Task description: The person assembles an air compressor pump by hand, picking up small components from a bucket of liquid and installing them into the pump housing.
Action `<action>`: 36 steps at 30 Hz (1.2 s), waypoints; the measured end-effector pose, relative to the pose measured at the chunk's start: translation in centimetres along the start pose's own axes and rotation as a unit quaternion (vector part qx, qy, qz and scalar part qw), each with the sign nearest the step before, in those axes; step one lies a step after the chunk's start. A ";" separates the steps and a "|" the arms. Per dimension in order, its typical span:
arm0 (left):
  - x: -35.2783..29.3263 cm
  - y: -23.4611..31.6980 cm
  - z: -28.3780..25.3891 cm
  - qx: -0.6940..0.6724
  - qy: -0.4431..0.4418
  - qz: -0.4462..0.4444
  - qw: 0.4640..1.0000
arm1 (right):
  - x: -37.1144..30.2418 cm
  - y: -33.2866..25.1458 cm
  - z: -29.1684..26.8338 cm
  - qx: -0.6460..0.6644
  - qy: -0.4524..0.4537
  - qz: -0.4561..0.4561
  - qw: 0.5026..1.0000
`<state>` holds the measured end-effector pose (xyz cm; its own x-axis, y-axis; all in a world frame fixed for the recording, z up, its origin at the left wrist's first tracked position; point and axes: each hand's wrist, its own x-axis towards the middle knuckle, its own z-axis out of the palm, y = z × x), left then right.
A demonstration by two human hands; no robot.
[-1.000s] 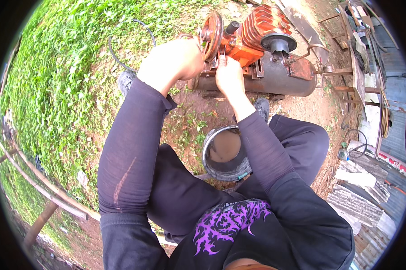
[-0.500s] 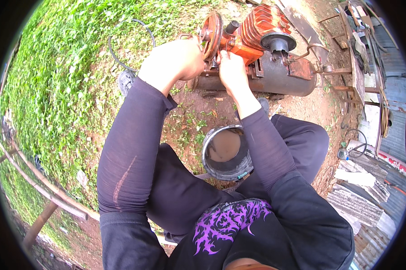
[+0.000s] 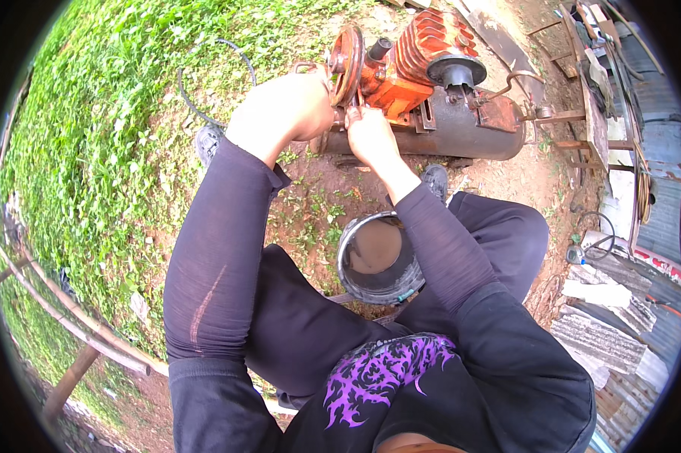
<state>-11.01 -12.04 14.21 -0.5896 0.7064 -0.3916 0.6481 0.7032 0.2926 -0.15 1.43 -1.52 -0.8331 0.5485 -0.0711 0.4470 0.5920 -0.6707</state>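
An orange, rusty air compressor pump (image 3: 404, 83) with a finned cylinder sits on a dark, round tank (image 3: 468, 124) in front of me. My left hand (image 3: 291, 109) is curled at the left side of the spoked flywheel (image 3: 347, 66); its fingertips are hidden. Just below and right of the wheel, my right hand (image 3: 372, 136) is closed, thumb and fingers pressed together. A thin reddish piece shows above its fingertips, too small to name. What either hand grips cannot be made out.
Between my knees stands a black bucket (image 3: 378, 253) of murky brown liquid. A dark hose (image 3: 197, 109) lies in the grass on the left. Wooden planks (image 3: 597, 128) and corrugated sheets (image 3: 597, 340) line the right side. Bamboo poles (image 3: 76, 309) run along the lower left.
My right hand has shifted left and slightly toward me, lower beside the flywheel. My left hand stays by the wheel. The whole view has moved a little.
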 end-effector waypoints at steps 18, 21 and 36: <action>-0.1 -0.3 0.0 0.000 -0.001 -0.007 1.000 | -0.6 -3.1 -2.3 0.043 0.029 0.075 0.996; -0.4 -0.3 0.3 -0.004 -0.003 -0.011 1.000 | -0.6 -3.3 -2.4 0.056 0.007 0.088 0.995; 0.0 -0.3 0.5 0.004 0.011 -0.001 1.000 | 0.2 -2.4 -3.0 0.042 0.026 0.061 0.997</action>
<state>-10.93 -12.31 13.66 -0.6010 0.7072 -0.3723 0.6515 0.7034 0.2843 -0.43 1.91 2.25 -0.7555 0.6442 -0.1192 0.5132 0.4690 -0.7188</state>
